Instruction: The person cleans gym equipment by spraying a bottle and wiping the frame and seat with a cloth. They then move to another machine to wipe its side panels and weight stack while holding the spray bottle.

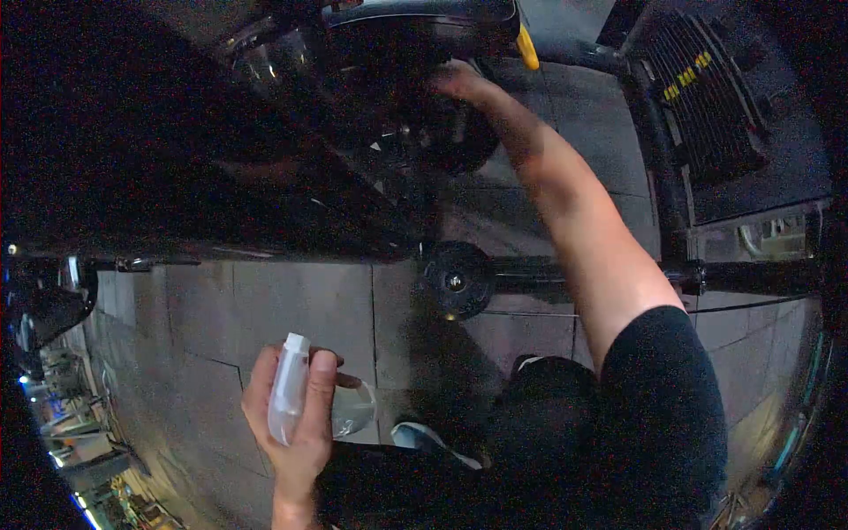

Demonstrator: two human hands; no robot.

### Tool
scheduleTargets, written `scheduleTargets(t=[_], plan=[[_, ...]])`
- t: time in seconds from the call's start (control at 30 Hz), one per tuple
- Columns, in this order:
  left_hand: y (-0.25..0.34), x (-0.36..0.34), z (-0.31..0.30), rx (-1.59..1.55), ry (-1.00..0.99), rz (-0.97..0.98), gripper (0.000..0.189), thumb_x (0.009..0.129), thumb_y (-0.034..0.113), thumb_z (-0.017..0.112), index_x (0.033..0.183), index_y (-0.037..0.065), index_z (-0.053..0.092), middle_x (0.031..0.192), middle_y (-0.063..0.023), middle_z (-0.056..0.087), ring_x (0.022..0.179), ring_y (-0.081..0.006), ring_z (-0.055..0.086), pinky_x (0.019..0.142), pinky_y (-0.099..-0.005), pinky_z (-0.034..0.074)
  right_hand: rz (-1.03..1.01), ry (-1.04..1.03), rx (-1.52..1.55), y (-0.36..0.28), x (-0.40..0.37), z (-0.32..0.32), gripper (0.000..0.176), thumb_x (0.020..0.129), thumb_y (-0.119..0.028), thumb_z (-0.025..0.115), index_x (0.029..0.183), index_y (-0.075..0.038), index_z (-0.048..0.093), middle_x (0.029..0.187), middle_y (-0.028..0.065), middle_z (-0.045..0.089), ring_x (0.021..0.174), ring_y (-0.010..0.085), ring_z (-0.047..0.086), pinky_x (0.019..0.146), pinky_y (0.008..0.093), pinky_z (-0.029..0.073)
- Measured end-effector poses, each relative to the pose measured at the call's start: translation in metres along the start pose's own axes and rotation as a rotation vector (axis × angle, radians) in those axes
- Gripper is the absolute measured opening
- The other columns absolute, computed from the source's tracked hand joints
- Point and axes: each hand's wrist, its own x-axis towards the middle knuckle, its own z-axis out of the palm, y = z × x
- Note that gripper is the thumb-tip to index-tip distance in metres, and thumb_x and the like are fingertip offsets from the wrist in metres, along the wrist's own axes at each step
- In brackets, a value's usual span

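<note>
Low in the view, my left hand (309, 424) is wrapped round a small clear bottle (287, 397) with a white cap, held upright and slightly tilted. Beside the fingers is a clear, rounded container (355, 411), partly hidden by the hand; whether it is part of the same object I cannot tell. My right arm stretches up and forward, and my right hand (457, 81) reaches in under a dark vehicle body (221, 168), close to a dark round part (442, 132). Shadow and blur hide its fingers.
A black lift arm with a round pad (456, 281) crosses the middle right. A yellow handle (527, 47) hangs at the top. A black rack (707, 97) with yellow labels stands at upper right. The tiled floor (309, 309) and a shoe (424, 437) show below.
</note>
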Motion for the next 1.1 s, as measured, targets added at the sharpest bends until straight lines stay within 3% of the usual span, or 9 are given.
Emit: scheduleTargets(t=[0.07, 0.3, 0.5, 0.57, 0.67, 0.77, 0.83, 0.93, 1.1], plan=[[0.005, 0.001, -0.002, -0.022, -0.028, -0.020, 0.023, 0.094, 0.020, 0.076, 0.100, 0.002, 0.063, 0.086, -0.0089, 0.071, 0.070, -0.0171, 0.069, 0.068, -0.0294, 0.054, -0.373, -0.038, -0.721, -0.023, -0.042, -0.003, 0.045, 0.091, -0.017, 0.060, 0.134, -0.005, 0.062, 0.143, 0.0218, 0.056, 0.139, 0.0386, 0.048, 0.119, 0.0448, 0.035], [0.011, -0.001, 0.001, -0.130, -0.075, 0.011, 0.023, 0.096, 0.022, 0.074, 0.099, 0.002, 0.063, 0.084, -0.0088, 0.069, 0.069, -0.0181, 0.067, 0.067, -0.0305, 0.054, -0.008, 0.003, -0.580, -0.131, -0.238, 0.003, 0.073, 0.095, -0.032, 0.056, 0.153, 0.007, 0.034, 0.157, 0.0277, 0.039, 0.147, 0.0416, 0.037, 0.124, 0.0460, 0.028], [-0.001, 0.005, -0.004, -0.061, -0.144, 0.002, 0.025, 0.094, 0.021, 0.076, 0.101, 0.001, 0.063, 0.085, -0.0084, 0.069, 0.072, -0.0171, 0.068, 0.068, -0.0301, 0.055, -0.213, 0.111, -0.527, -0.063, -0.152, -0.007, 0.065, 0.098, -0.039, 0.052, 0.145, 0.006, 0.048, 0.134, 0.0277, 0.060, 0.120, 0.0453, 0.062, 0.105, 0.0491, 0.050], [0.004, 0.005, -0.002, -0.060, -0.098, -0.041, 0.026, 0.094, 0.021, 0.077, 0.102, 0.000, 0.063, 0.085, -0.0092, 0.069, 0.072, -0.0172, 0.068, 0.069, -0.0307, 0.056, 0.107, -0.084, -0.461, -0.007, -0.061, -0.010, 0.042, 0.101, -0.035, 0.053, 0.133, -0.009, 0.063, 0.131, 0.0211, 0.065, 0.128, 0.0354, 0.058, 0.107, 0.0466, 0.047], [-0.005, 0.008, -0.010, -0.026, -0.071, -0.049, 0.026, 0.094, 0.020, 0.077, 0.103, 0.000, 0.063, 0.086, -0.0095, 0.069, 0.074, -0.0170, 0.068, 0.070, -0.0309, 0.056, 0.022, -0.178, -0.438, 0.022, 0.015, -0.013, 0.049, 0.094, -0.031, 0.059, 0.137, -0.007, 0.060, 0.136, 0.0190, 0.061, 0.130, 0.0340, 0.057, 0.111, 0.0491, 0.043], [-0.012, 0.009, -0.011, 0.013, -0.001, 0.035, 0.025, 0.095, 0.020, 0.076, 0.103, 0.001, 0.063, 0.086, -0.0089, 0.069, 0.075, -0.0167, 0.068, 0.070, -0.0306, 0.056, -0.077, -0.053, -0.008, 0.054, 0.036, 0.011, 0.059, 0.087, -0.028, 0.065, 0.141, -0.005, 0.056, 0.142, 0.0169, 0.058, 0.132, 0.0327, 0.055, 0.114, 0.0516, 0.040], [-0.009, 0.009, -0.008, -0.029, 0.022, 0.059, 0.024, 0.096, 0.020, 0.075, 0.102, 0.001, 0.064, 0.086, -0.0081, 0.069, 0.075, -0.0160, 0.068, 0.071, -0.0301, 0.056, -0.742, -0.053, 0.826, 0.154, 0.064, 0.066, 0.066, 0.083, -0.025, 0.069, 0.143, -0.004, 0.054, 0.145, 0.0155, 0.056, 0.133, 0.0318, 0.054, 0.116, 0.0532, 0.037], [-0.002, 0.005, -0.011, -0.065, 0.000, 0.037, 0.023, 0.097, 0.020, 0.073, 0.101, 0.000, 0.064, 0.085, -0.0074, 0.069, 0.074, -0.0148, 0.067, 0.071, -0.0297, 0.055, -0.431, 0.110, -1.078, 0.013, -0.054, 0.010, 0.058, 0.085, -0.029, 0.066, 0.139, -0.009, 0.057, 0.145, 0.0176, 0.056, 0.136, 0.0342, 0.052, 0.116, 0.0461, 0.038], [0.005, 0.002, 0.010, -0.105, -0.021, 0.109, 0.024, 0.098, 0.019, 0.071, 0.093, -0.003, 0.062, 0.079, -0.0104, 0.069, 0.065, -0.0189, 0.069, 0.060, -0.0287, 0.052, -0.107, 0.063, -0.610, -0.093, -0.207, 0.015, 0.072, 0.087, -0.028, 0.061, 0.149, 0.005, 0.042, 0.156, 0.0219, 0.043, 0.149, 0.0358, 0.035, 0.124, 0.0479, 0.026]])
